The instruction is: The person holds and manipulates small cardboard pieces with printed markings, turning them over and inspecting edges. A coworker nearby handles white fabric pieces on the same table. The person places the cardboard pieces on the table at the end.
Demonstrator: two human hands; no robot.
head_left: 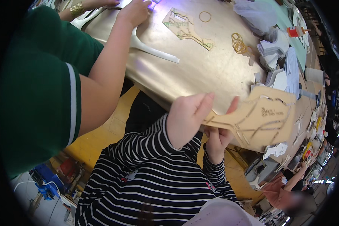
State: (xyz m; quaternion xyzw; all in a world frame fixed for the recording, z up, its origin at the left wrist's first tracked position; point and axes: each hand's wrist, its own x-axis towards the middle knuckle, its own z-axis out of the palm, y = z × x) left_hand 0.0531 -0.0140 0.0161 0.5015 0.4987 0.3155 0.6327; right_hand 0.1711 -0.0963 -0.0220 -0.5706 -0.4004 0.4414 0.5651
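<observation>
A flat tan pattern template [265,116] with long curved slots and dark printing is held up over the table's near edge. My left hand [186,118] is closed on its narrow end, thumb uppermost. From below, my right hand [219,141] grips the narrow part; one digit sticks up behind the board, and the rest is partly hidden by it. A similar thin template [186,30] with green markings lies farther off on the gold table top [211,71]. Near it are a single rubber band [205,16] and a pile of rubber bands [238,43].
At my left a co-worker in a green sleeve [37,94] leans over the table, hands by a white forked piece [154,49]. Along the right lie white cut pieces [274,47], a clear plastic bag [256,17] and a bottle with an orange tip [297,31].
</observation>
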